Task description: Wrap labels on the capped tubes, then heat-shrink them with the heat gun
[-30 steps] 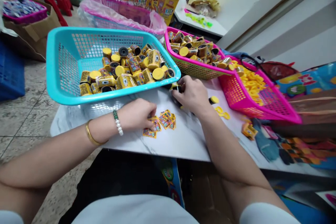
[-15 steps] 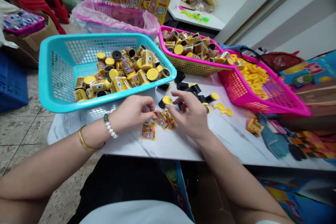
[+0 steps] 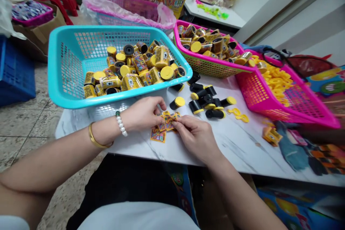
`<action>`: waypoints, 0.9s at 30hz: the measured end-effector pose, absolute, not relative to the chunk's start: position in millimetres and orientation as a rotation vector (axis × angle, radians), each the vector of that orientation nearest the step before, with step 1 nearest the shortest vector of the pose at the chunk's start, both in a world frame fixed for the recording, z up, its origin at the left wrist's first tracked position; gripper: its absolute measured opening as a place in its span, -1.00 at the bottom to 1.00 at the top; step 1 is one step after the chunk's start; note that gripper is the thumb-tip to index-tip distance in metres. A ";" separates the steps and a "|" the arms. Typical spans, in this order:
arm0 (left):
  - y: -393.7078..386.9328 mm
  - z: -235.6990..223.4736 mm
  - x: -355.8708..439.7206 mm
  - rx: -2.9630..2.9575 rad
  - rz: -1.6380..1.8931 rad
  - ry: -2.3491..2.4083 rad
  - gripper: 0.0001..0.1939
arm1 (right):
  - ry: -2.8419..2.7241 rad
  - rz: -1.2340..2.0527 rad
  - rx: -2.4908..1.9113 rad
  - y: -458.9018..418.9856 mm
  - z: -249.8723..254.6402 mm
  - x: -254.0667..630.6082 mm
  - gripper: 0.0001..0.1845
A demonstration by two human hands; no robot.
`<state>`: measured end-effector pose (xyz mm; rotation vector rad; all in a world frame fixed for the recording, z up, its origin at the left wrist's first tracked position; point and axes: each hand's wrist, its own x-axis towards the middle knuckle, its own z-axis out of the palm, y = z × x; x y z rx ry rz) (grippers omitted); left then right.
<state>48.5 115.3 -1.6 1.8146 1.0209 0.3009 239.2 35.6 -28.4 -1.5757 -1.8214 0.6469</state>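
Note:
Small flat yellow printed labels (image 3: pixel 158 135) lie in a little overlapping group on the marble-patterned table (image 3: pixel 226 147). Over their left side, my left hand (image 3: pixel 143 113) pinches the edge of one label between thumb and fingers. From the right, my right hand (image 3: pixel 198 137) has thumb and forefinger closed on another label of the same kind. Just beyond the fingers a black canister with a yellow cap (image 3: pixel 177 102) lies tilted. More black canisters (image 3: pixel 205 100) with yellow ends are heaped to its right.
A turquoise basket (image 3: pixel 118 97) of labelled canisters stands at the left. Behind the heap is a pink basket (image 3: pixel 215 69) with more canisters; another pink basket (image 3: pixel 250 97) holds yellow plastic pieces. Loose yellow rings (image 3: pixel 238 115) and a blue-grey cloth (image 3: pixel 292 151) lie on the right.
My right hand has come down from above the labels and now grips one. My left hand stays at their left side. The view has shifted, so the black canister heap shows more fully.

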 end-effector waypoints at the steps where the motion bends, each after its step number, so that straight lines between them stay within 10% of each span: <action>1: 115.3 -2.1 48.7 1.852 0.252 1.039 -0.75 | -1.840 0.599 -1.579 33.8 -27.9 240.1 -0.79; 27: 85.0 3.3 55.8 1.640 1.045 0.953 -0.83 | -1.114 0.885 -1.419 27.8 -23.3 223.4 -0.66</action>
